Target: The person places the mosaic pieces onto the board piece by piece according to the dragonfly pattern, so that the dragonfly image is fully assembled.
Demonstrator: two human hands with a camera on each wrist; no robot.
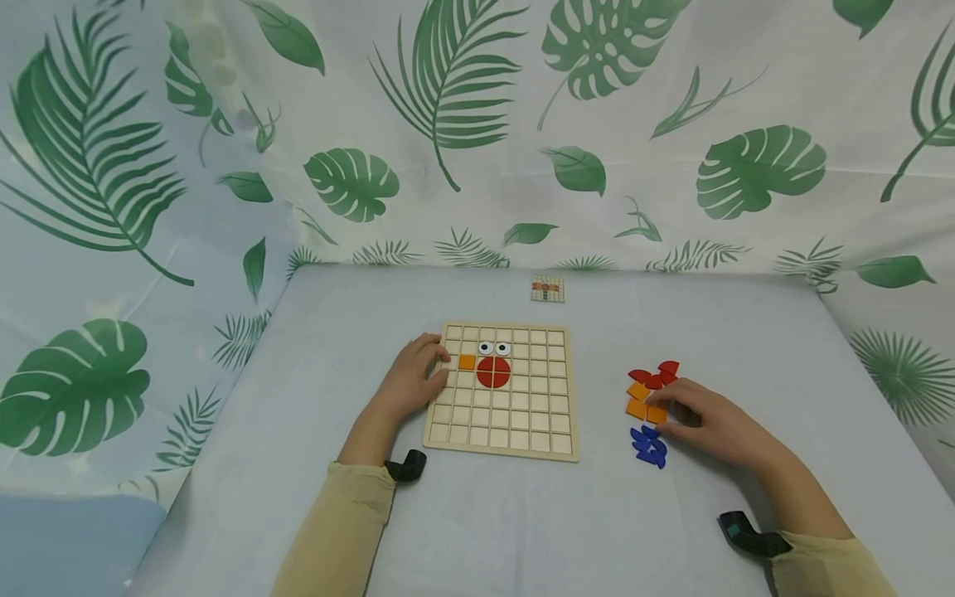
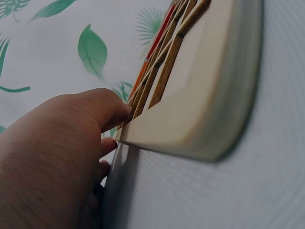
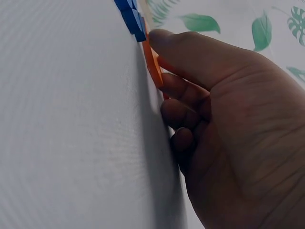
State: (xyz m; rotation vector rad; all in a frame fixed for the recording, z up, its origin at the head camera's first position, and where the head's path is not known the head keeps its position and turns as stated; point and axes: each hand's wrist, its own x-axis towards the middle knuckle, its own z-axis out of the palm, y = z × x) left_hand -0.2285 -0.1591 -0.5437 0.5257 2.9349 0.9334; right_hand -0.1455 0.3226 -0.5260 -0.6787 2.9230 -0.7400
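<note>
One square board (image 1: 520, 417) of pale wood, divided by raised strips into a grid of cells, lies left of centre on the surface (image 1: 522, 518). Head view: in the board's far half, red quarter-circles (image 1: 502, 381) form a disc; eye tiles (image 1: 487, 348), white with black pupils, adjoin it above, and an orange square (image 1: 467, 362) occupies a cell to its left. The left hand (image 1: 410, 377), fingers curled, holds the board's left edge. Toward the surface's right edge, the right hand (image 1: 716, 423) pinches an orange tile (image 1: 656, 414) between thumb and forefinger, amid further orange squares (image 1: 637, 409), red pieces (image 1: 668, 366) and blue pieces (image 1: 659, 447). A picture card (image 1: 548, 288) lies near the surface's far edge. Left wrist view: the thumb touches the board's thick, smooth rim, its corner rounded. Right wrist view: the orange tile appears edge-on, thin and flat; blue pieces lie just beside the thumb tip.
</note>
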